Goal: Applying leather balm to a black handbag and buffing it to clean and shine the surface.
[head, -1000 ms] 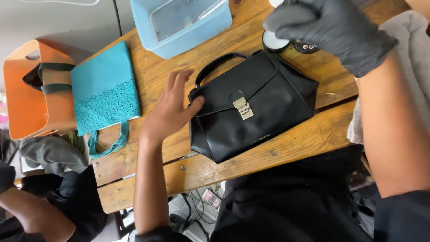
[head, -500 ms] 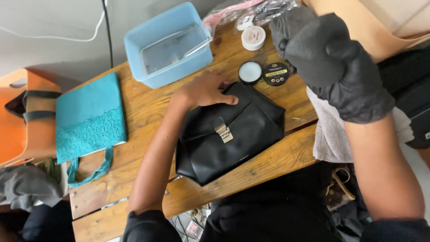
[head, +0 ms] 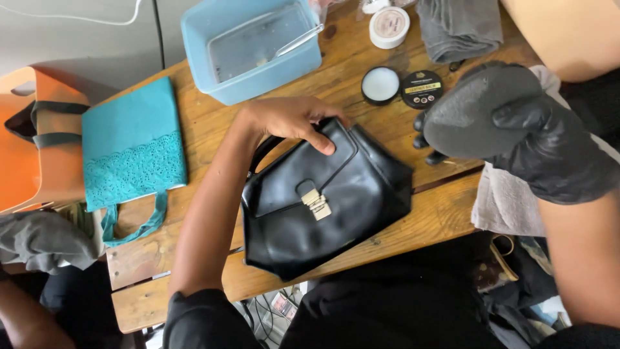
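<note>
black handbag [head: 323,200]: likely soft, light leather on tabletop [head: 206,123]; left hand [head: 290,119] fingers clasp its top edge; gloved right hand [head: 516,136] fingers hold dark pad [head: 471,113].

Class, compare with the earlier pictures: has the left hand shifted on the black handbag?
Yes. The left hand moved from the black handbag's left edge to its top edge, near the handle.

Handle of the black handbag [head: 323,200] mostly hidden under the left hand [head: 290,119]; grey cloth [head: 460,26] at one o'clock cut off by the top edge; orange bag [head: 32,148] clipped at nine.
</note>
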